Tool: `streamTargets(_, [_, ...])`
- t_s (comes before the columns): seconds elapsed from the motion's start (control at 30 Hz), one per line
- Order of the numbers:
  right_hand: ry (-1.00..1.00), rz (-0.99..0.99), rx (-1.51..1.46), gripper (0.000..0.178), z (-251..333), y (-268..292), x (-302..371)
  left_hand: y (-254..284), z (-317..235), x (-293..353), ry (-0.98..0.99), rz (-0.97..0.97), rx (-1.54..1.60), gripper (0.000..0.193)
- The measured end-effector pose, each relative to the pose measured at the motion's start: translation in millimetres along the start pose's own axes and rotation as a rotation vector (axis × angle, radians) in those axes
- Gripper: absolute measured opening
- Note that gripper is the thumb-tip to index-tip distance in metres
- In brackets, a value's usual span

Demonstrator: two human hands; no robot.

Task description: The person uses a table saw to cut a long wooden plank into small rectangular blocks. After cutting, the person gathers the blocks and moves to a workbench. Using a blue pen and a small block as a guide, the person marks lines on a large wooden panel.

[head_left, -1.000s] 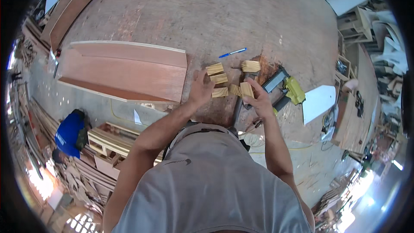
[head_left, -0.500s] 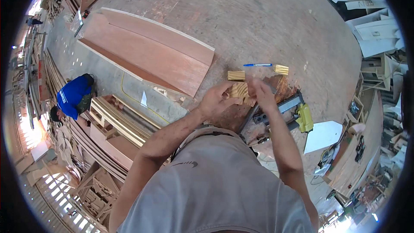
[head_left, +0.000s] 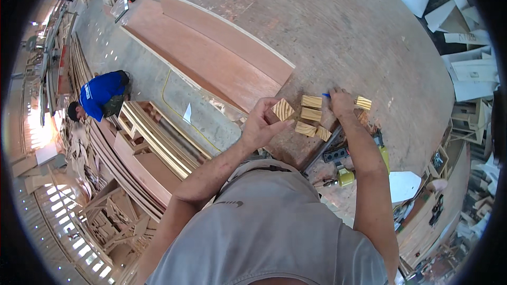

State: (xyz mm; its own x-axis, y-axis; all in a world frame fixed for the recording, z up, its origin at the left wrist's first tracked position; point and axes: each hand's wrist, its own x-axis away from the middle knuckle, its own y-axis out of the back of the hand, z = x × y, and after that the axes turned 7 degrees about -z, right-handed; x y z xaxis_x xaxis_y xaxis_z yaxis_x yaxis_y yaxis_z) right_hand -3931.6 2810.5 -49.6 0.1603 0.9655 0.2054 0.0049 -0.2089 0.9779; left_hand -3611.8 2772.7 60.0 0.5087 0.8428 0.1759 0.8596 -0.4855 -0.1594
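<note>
Between the thumb and fingers of my left hand (head_left: 260,125) is a square wooden block (head_left: 283,110), its striped end grain facing up. My right hand (head_left: 342,101) is closed on a blue pen (head_left: 326,95) at the table; only its blue end shows past the fingers. Several more blocks lie between my hands: one (head_left: 311,101) at the back, another (head_left: 311,113) just nearer, a third (head_left: 306,129) nearer still, with a small one (head_left: 323,133) beside it. Right of my right hand sits a further block (head_left: 363,102).
A long open plywood box (head_left: 211,47) lies at the far left of the worktable (head_left: 369,31). Yellow-green tool parts (head_left: 346,177) are near my right forearm, with a white sheet (head_left: 404,186) beyond. At left, a person in blue (head_left: 103,95) bends by a wooden frame (head_left: 158,137).
My hands have moved apart. The left keeps a block, while the right has gone over to the pen and closed on it. The view has shifted, and more blocks show between my hands.
</note>
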Motion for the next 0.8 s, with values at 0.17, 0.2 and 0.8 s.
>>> streamTargets(0.17, [-0.160,-0.341,-0.297,0.023,19.2,37.3,1.2,12.8,4.8,-6.6,0.024,-0.161,-0.057,0.064])
streamTargets(0.2, [-0.256,-0.395,-0.404,0.021,33.8,50.5,2.6,15.0,7.9,-10.7,0.027,-0.203,-0.077,0.063])
streamTargets(0.8, [-0.558,-0.127,-1.184,0.024,136.9,-1.2,154.8,12.8,93.0,-92.5,-0.103,-0.171,-0.630,0.048])
